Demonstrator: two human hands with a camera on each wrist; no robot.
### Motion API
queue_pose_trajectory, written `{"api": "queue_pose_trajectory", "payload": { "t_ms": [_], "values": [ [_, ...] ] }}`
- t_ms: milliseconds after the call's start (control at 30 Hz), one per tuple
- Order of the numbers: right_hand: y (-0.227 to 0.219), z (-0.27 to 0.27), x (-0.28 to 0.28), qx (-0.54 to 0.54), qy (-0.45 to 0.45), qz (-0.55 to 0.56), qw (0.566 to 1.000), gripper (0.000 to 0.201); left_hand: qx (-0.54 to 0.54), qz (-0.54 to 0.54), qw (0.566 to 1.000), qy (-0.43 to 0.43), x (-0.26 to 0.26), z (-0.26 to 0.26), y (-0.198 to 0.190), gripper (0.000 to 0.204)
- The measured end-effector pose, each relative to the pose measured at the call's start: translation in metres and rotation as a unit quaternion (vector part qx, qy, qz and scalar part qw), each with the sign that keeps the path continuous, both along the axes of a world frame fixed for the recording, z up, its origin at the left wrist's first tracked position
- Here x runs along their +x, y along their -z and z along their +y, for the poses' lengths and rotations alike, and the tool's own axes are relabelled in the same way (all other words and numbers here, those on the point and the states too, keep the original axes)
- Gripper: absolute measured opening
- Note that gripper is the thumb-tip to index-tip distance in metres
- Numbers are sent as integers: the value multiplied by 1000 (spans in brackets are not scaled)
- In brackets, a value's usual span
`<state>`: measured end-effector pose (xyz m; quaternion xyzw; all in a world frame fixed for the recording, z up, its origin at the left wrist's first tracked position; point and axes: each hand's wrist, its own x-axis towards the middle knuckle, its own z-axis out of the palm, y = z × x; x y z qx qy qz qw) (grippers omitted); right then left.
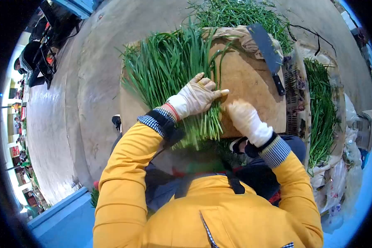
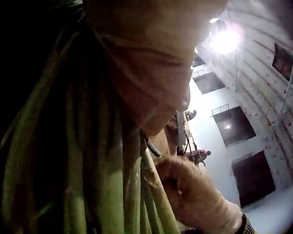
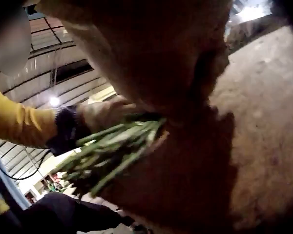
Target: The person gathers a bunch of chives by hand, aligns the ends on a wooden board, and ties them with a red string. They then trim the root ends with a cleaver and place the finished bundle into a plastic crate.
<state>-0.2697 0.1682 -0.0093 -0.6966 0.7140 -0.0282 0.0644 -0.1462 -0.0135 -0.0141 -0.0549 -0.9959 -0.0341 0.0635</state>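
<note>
A thick bunch of garlic chives (image 1: 169, 62) lies across a wooden board (image 1: 252, 89), leaves fanned away and cut stems (image 1: 208, 124) toward the body. Across its stem part, my gloved left hand (image 1: 194, 97) grips the bunch, one finger stretched to the right. The pale stems (image 3: 119, 151) stick out beneath that hand in the right wrist view. Just right of the stems is my gloved right hand (image 1: 244, 118), blurred, with curled fingers. In the left wrist view the right hand (image 2: 195, 192) is close beside the outer stems; nothing shows in its grasp.
A cleaver (image 1: 266, 49) lies at the board's right edge, partly over a crumpled cloth (image 1: 235, 35). Beyond the board is a heap of loose greens (image 1: 244, 16). To the right, a basket (image 1: 299, 74) holds more greens (image 1: 320, 111), with plastic bags (image 1: 330, 186) near it.
</note>
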Motion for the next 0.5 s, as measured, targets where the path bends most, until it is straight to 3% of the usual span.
{"api": "queue_pose_trajectory", "payload": {
  "t_ms": [100,167,233,267,300,333,367,400,500],
  "values": [
    [-34,44,19,218,-133,-89,963,6,15,17,1000,2,5,-1,6,60],
    [-65,65,18,303,-341,-288,842,7,17,24,1000,8,7,-2,6,61],
    [-91,64,4,255,-287,-558,736,9,32,23,999,10,10,-2,4,62],
    [-110,45,-7,218,-261,-431,836,13,42,31,999,9,11,-1,6,63],
    [-112,37,-7,218,-55,-262,939,17,48,41,998,9,11,-3,5,63],
    [-83,32,-11,32,-6,25,999,22,59,26,998,18,12,-5,3,63],
    [-48,14,-24,-46,24,11,999,22,56,28,998,19,12,-6,3,63],
    [-19,8,-29,-119,-10,-94,988,29,67,47,996,23,13,-7,4,62],
    [-11,5,11,-45,62,-178,981,43,82,81,993,22,19,-6,4,57]
  ]
}}
